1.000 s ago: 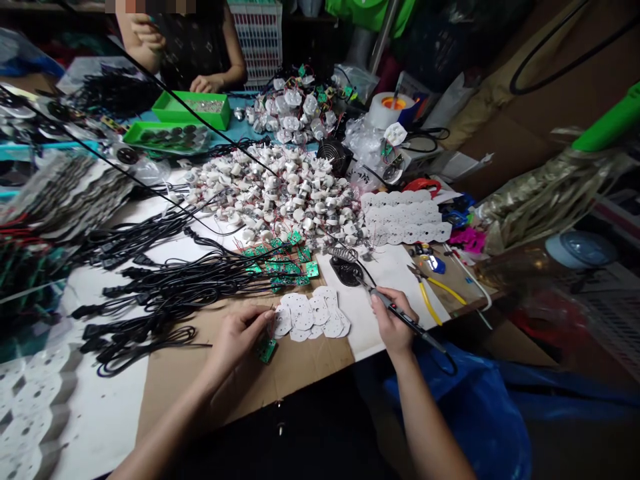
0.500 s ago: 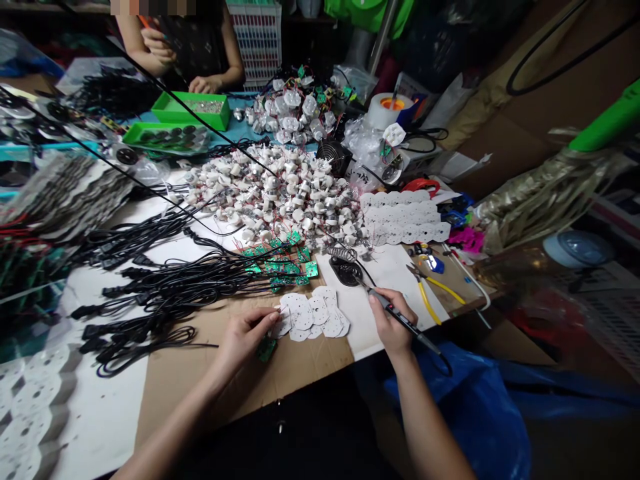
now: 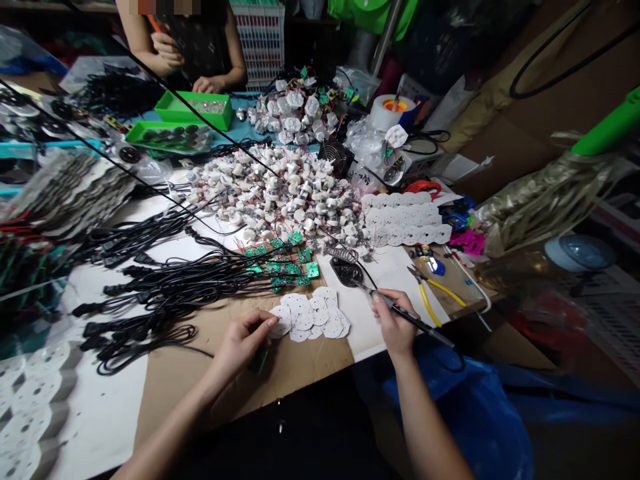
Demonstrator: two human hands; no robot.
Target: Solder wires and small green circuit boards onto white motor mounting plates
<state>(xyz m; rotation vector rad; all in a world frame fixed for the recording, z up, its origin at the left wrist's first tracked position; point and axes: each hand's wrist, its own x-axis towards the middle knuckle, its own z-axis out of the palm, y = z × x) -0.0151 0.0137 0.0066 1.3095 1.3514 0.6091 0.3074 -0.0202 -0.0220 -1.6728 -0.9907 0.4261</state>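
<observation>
My right hand (image 3: 397,323) is closed round a soldering iron (image 3: 407,317). The iron's tip points at the black soldering stand (image 3: 347,272) with its wire coil, close to the pad. My left hand (image 3: 247,340) has thumb and forefinger pinched at the left edge of a cluster of overlapping white scalloped boards (image 3: 310,317); what lies between the fingertips is too small to make out. Partly hidden beneath that hand is a green circuit board (image 3: 259,360). Cardboard (image 3: 200,393) lies under the white boards.
Black power cords (image 3: 165,287) with green boards (image 3: 293,267) lie left of centre. Behind them is a heap of white parts (image 3: 285,193). Yellow-handled pliers (image 3: 430,300) and stacked white panels (image 3: 405,220) are at right. Across the table, a person's hand (image 3: 167,50) holds something orange.
My left hand has drawn slightly down and left, and the green board under it now shows lower and darker. The soldering iron's tip stays by the stand, its rear end tilted slightly right.
</observation>
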